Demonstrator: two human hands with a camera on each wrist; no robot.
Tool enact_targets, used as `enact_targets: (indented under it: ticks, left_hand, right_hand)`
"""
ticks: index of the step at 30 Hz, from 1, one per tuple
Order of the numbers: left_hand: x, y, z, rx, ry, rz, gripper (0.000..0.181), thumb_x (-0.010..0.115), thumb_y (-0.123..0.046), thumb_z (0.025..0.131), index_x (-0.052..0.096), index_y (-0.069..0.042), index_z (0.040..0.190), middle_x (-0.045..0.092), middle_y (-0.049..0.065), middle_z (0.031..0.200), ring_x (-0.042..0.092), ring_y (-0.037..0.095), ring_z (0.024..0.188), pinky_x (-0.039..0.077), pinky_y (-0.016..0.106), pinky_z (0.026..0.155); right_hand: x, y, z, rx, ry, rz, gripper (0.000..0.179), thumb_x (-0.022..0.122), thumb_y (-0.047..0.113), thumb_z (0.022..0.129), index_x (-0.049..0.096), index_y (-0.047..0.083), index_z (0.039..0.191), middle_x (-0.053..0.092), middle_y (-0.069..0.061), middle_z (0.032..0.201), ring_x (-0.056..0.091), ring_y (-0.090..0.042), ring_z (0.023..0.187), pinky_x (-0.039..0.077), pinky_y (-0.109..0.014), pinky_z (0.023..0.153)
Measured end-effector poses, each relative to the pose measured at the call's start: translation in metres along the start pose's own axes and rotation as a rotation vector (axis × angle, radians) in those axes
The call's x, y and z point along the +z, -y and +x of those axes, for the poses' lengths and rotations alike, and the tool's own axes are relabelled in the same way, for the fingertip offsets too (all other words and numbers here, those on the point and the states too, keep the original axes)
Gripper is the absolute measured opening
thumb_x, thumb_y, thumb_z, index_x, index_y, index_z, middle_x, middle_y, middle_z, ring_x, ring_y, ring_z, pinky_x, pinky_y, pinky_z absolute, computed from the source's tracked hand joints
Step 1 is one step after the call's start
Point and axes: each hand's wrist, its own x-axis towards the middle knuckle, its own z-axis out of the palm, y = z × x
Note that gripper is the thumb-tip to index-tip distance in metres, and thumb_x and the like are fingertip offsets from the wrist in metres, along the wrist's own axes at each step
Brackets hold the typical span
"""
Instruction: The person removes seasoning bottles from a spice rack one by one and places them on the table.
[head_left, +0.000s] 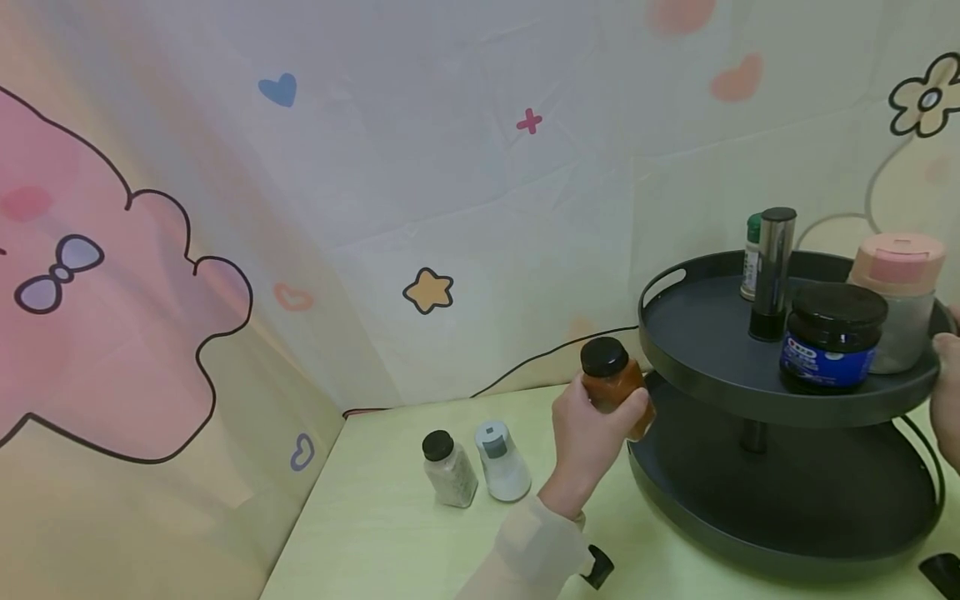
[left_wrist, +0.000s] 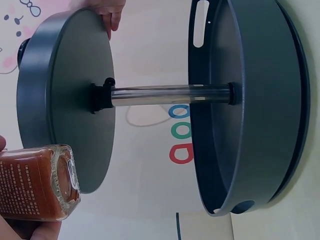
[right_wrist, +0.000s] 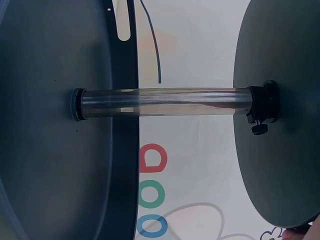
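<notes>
My left hand (head_left: pixel 588 437) grips a spice jar (head_left: pixel 611 385) of reddish-brown powder with a black cap, just left of a dark two-tier turntable rack (head_left: pixel 787 410). In the left wrist view, the jar's (left_wrist: pixel 30 185) clear base points toward the rack. At the right edge of the head view, my right hand (head_left: pixel 947 408) holds the rim of the upper tray; part of that hand is cut off. Its fingers (left_wrist: pixel 115 19) show at the tray's edge in the left wrist view. A metal post (right_wrist: pixel 195 102) joins the two tiers.
On the upper tray stand a green-capped bottle (head_left: pixel 751 258), a silver-and-black cylinder (head_left: pixel 772 275), a blue-labelled dark jar (head_left: pixel 828 342) and a pink-lidded container (head_left: pixel 900 308). A black-capped jar (head_left: pixel 450 475) and a white shaker (head_left: pixel 504 467) stand left on the table (head_left: pixel 360 517).
</notes>
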Motion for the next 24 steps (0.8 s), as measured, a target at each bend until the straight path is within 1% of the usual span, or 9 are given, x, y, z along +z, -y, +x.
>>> enact_targets:
  ticks: [4,6,8,11,14,16,20,24]
  left_hand:
    - [-0.002,0.004,-0.001,-0.006,0.007,0.004,0.028,0.068,-0.034,0.071,0.06,-0.019,0.094,0.064,-0.008,0.087,0.058,0.003,0.078,0.046,0.021,0.068]
    - [-0.002,0.006,-0.002,-0.012,0.008,0.005,0.028,0.068,-0.034,0.071,0.06,-0.02,0.094,0.064,-0.009,0.087,0.057,0.003,0.078,0.046,0.021,0.068]
    - [-0.003,0.008,-0.002,-0.018,0.007,0.011,0.028,0.068,-0.033,0.071,0.06,-0.02,0.095,0.064,-0.009,0.087,0.057,0.003,0.078,0.046,0.021,0.068]
    - [-0.004,0.012,-0.003,-0.035,-0.002,0.021,0.029,0.069,-0.033,0.071,0.06,-0.021,0.095,0.064,-0.01,0.088,0.057,0.004,0.079,0.046,0.022,0.068]
    - [-0.005,0.015,-0.003,-0.052,-0.01,0.027,0.029,0.07,-0.033,0.07,0.059,-0.021,0.095,0.064,-0.01,0.088,0.058,0.005,0.08,0.046,0.023,0.069]
    - [-0.006,0.017,-0.003,-0.059,-0.016,0.031,0.029,0.07,-0.033,0.07,0.059,-0.022,0.095,0.064,-0.01,0.088,0.058,0.005,0.08,0.046,0.023,0.07]
    - [-0.007,0.022,-0.004,-0.06,-0.032,0.06,0.029,0.07,-0.033,0.07,0.059,-0.021,0.094,0.063,-0.01,0.086,0.057,0.005,0.079,0.046,0.023,0.069]
    - [-0.008,0.029,-0.005,-0.059,-0.057,0.101,0.03,0.07,-0.035,0.069,0.058,-0.019,0.091,0.063,-0.009,0.083,0.056,0.006,0.077,0.045,0.022,0.067]
  right_hand:
    - [0.002,-0.006,0.0,0.021,-0.008,0.01,0.034,0.034,0.017,0.093,0.047,0.03,0.122,0.051,0.019,0.097,0.041,0.007,0.075,0.028,-0.01,0.067]
    - [0.002,-0.007,0.001,0.023,-0.003,0.028,0.034,0.033,0.016,0.093,0.048,0.029,0.121,0.052,0.018,0.097,0.042,0.005,0.075,0.028,-0.01,0.067]
    - [0.003,-0.007,0.001,0.02,-0.002,0.023,0.034,0.033,0.017,0.093,0.049,0.029,0.121,0.052,0.018,0.096,0.041,0.005,0.075,0.028,-0.01,0.066]
    - [0.002,-0.006,0.002,0.0,-0.007,0.015,0.034,0.033,0.017,0.093,0.049,0.03,0.121,0.051,0.02,0.095,0.04,0.005,0.074,0.027,-0.01,0.066]
    - [0.001,-0.006,0.001,-0.023,-0.028,-0.026,0.034,0.034,0.019,0.093,0.047,0.033,0.122,0.049,0.023,0.096,0.039,0.008,0.074,0.027,-0.009,0.067]
    - [0.001,-0.007,0.001,-0.019,-0.028,-0.039,0.034,0.034,0.02,0.094,0.046,0.034,0.122,0.05,0.023,0.098,0.039,0.009,0.074,0.027,-0.009,0.068]
    - [0.001,-0.006,0.0,0.0,-0.02,-0.015,0.034,0.034,0.019,0.094,0.046,0.033,0.122,0.051,0.019,0.1,0.04,0.008,0.074,0.027,-0.01,0.066]
    - [0.002,-0.003,-0.001,-0.003,-0.026,-0.003,0.034,0.035,0.018,0.093,0.047,0.032,0.122,0.051,0.02,0.098,0.04,0.008,0.074,0.027,-0.01,0.065]
